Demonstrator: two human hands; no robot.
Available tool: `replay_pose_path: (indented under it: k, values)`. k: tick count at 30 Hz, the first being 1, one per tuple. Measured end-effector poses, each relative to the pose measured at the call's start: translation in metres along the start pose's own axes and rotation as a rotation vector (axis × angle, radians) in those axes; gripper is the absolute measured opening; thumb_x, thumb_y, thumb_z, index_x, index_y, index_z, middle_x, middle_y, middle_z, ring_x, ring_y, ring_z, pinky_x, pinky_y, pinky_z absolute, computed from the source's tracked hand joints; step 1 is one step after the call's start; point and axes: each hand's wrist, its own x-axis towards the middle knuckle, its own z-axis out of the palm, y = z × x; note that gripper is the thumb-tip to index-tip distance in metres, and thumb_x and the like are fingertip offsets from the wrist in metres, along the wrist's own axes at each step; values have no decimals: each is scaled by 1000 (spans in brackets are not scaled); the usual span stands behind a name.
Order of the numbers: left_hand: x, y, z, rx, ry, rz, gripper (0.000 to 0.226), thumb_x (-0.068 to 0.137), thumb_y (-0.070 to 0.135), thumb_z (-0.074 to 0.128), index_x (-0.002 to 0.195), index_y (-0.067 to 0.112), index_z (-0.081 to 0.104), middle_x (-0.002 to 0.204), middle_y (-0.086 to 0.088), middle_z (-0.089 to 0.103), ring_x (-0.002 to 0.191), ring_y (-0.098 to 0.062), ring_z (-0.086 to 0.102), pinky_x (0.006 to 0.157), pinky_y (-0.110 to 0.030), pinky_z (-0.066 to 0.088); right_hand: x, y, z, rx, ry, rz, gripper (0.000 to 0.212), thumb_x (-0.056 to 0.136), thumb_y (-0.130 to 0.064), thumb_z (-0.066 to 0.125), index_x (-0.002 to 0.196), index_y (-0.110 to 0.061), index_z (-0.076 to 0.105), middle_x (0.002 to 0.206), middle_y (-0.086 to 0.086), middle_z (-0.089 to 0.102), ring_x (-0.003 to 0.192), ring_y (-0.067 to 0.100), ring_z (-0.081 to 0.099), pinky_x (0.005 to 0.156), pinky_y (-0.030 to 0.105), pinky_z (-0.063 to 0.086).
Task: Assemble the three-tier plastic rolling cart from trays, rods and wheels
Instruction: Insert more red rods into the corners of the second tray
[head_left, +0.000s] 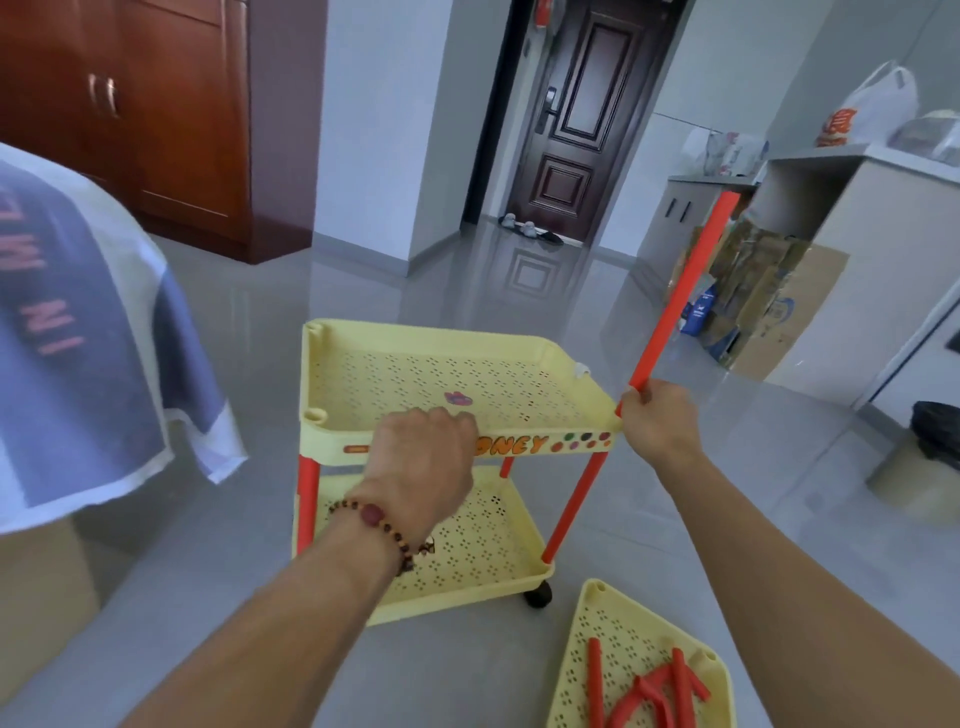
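Note:
A yellow perforated cart stands on the floor with two tiers joined by red rods (574, 506). Its upper tray (431, 374) sits above the lower tray (483, 551), and a black wheel (538, 595) shows under the near right corner. My left hand (421, 462) grips the upper tray's front rim. My right hand (657, 418) grips the lower end of a long red rod (685, 288) at the tray's front right corner; the rod leans up and to the right. A third yellow tray (587, 623) lies on the floor at the lower right, holding several loose red rods (649, 691).
A cloth-draped object (78, 332) stands close on the left. Cardboard boxes (769, 306) and a cabinet (852, 244) line the right wall, with a black-lined bin (930, 457) near them. A dark door (576, 119) and shoes are at the back. Glossy grey floor surrounds the cart.

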Motion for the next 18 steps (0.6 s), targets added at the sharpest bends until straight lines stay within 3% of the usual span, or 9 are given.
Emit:
replay_pose_path:
  k: [3,5,7,9,12,14,16,18]
  values:
    - [1,3,-13,91,-47,74,29,97,17,46,126,18,48,113,-1,61,100,-20,61,68,-30,37,-28,12,6,66,-26,-58,23,100,-17,45,101,-1,60,97,14,63,92,32,58,69,27,40]
    - [-1,28,-19,100,-79,103,34,94,14,51,128,13,45,114,-2,60,103,-20,61,68,-29,38,-53,34,7,85,-9,-58,18,98,-17,49,100,-5,63,94,9,65,87,26,59,71,23,44]
    - [2,58,-23,5,-77,111,39,94,12,49,133,9,41,117,-5,60,106,-23,61,67,-31,38,-74,66,7,100,-124,21,21,95,-16,54,89,-1,67,91,16,73,73,26,67,64,24,53]
    - [9,78,-31,-200,-65,118,46,97,19,46,139,6,35,123,-12,59,111,-31,60,71,-33,39,-94,104,4,30,-330,136,26,94,-18,57,80,0,70,84,18,74,54,17,66,45,19,47]
    - [14,94,-38,-531,-300,217,69,96,48,47,145,4,26,133,-19,53,115,-37,55,79,-37,42,-122,155,6,-145,-503,263,27,87,-18,62,63,-5,64,67,16,69,50,17,64,53,27,50]
    - [9,103,-34,-515,-359,250,82,93,63,40,147,4,23,135,-17,51,112,-36,56,76,-37,44,-142,179,13,-306,-584,301,23,80,-17,60,60,-7,64,63,14,69,55,23,64,63,32,56]
    - [1,109,-31,-381,-230,234,83,90,68,37,143,4,30,127,-16,56,106,-35,58,70,-37,42,-162,197,24,-403,-663,318,16,78,-15,56,69,-6,65,64,9,67,60,24,64,62,32,57]
    - [-5,114,-29,-294,-88,221,68,93,61,40,131,5,43,117,-14,60,100,-34,60,65,-36,36,-185,213,36,-434,-713,327,11,82,-19,60,76,-11,56,68,3,59,63,21,61,57,30,51]
